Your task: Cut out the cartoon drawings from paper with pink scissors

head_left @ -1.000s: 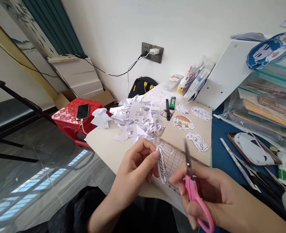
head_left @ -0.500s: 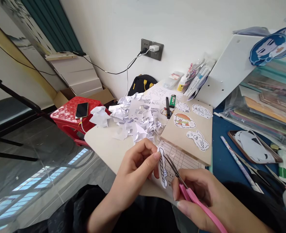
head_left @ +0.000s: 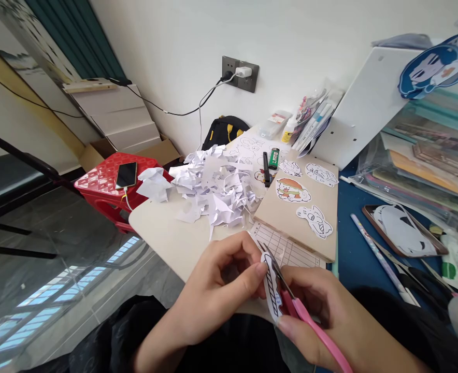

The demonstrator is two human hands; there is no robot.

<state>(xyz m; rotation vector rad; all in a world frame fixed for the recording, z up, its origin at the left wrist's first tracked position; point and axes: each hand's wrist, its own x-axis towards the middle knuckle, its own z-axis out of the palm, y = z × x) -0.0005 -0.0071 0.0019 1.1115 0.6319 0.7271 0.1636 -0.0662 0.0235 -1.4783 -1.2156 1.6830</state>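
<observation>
My left hand [head_left: 217, 287] pinches a small paper cutout [head_left: 272, 290] with a black-outlined drawing, held upright over the near edge of the table. My right hand [head_left: 330, 321] grips pink-handled scissors [head_left: 291, 298], whose blades meet the top edge of the cutout. Just beyond my hands lies a ruled sheet [head_left: 285, 249], and behind it a brown board [head_left: 295, 210] carries three cut-out cartoon stickers [head_left: 293, 190].
A heap of white paper scraps [head_left: 213, 189] covers the table's left part. A black marker [head_left: 266, 168] and a green lighter [head_left: 274, 158] lie behind. On the right are a blue mat [head_left: 359, 243], pencils, a tray with white cutouts [head_left: 403, 230]. A red stool [head_left: 108, 189] holds a phone.
The scissors swung from upright, apart from the paper, down onto the cutout's top edge. Both hands drew closer to me and lower in view.
</observation>
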